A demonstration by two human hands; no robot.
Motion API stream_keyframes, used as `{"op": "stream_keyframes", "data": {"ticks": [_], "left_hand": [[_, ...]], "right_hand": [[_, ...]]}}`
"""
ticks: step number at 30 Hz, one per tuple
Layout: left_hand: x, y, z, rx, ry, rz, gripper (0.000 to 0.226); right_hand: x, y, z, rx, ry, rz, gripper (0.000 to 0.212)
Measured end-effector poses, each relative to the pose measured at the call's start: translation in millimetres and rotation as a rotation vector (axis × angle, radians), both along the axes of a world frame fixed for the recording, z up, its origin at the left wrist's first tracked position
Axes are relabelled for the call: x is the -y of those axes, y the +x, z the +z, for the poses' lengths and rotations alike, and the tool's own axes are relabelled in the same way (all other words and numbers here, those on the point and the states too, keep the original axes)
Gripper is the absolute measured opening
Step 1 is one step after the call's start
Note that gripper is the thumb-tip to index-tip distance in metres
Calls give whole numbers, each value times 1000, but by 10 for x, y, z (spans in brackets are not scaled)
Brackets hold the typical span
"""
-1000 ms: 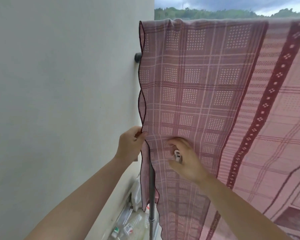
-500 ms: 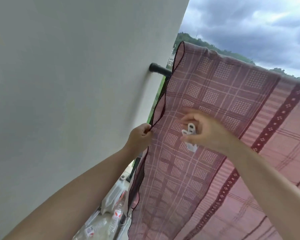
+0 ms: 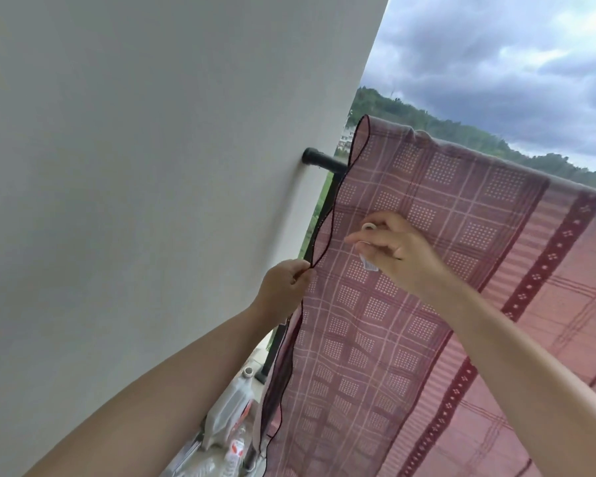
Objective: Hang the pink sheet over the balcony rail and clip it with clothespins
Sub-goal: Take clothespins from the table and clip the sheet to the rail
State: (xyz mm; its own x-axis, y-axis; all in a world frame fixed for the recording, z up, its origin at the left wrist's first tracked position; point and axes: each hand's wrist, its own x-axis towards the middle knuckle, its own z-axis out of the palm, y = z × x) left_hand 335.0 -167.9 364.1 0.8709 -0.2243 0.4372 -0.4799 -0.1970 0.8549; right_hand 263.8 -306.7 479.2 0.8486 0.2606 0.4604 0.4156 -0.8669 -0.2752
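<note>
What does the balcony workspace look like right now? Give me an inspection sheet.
Surface: black metal balcony rail fixed to the white wall, mostly covered by cloth.
Job's things: pink checked sheet draped over the rail; small white plastic clothespin not yet clipped on.
Clutter: clear plastic bottles on the floor below.
Grippers: left hand pinches the sheet's dark side hem; right hand holds the clothespin in front of the sheet.
Cables: nothing seen.
Surroundings: wooded hills, grey cloudy sky.
</note>
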Motion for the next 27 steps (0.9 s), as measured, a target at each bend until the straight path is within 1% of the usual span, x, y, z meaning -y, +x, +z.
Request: {"op": "stream_keyframes", "data": {"ticks": [2,5,7,9,10,12,14,18,22,27], "left_hand": [[-25,7,-13,11,-10,32,19],[-28,-32,4,46,-17,67,14],[-20,-57,29,85,-25,76,17],[-7,-63,50,96,-29,80,20],[2,-59,49,86,-33,89,20],[30,-58,52,68,-46,113,18],[71,-65,55,61,-62,144,17],[122,-96,54,20,-103,200,19],[136,-127,70,14,-205,212,26],[192,-124,40,103,-215,214,23]], "right_hand": [[-23,-8,85,53,-93,5,24],[-92,-28,223,80,-143,-5,25],[-161,-34,302,57,-184,-8,41],[-242,-29,405,-20,-239,-15,59],[-287,-13,458,-22,-315,-12,59],[-384,25,575,23,-539,-14,45],[-490,24,683,2,-682,-23,34],[-637,3,808,-10,-788,24,20],[-745,112,784,-104,-993,42,22],[-809,298,833,-172,-1034,23,22]]}}
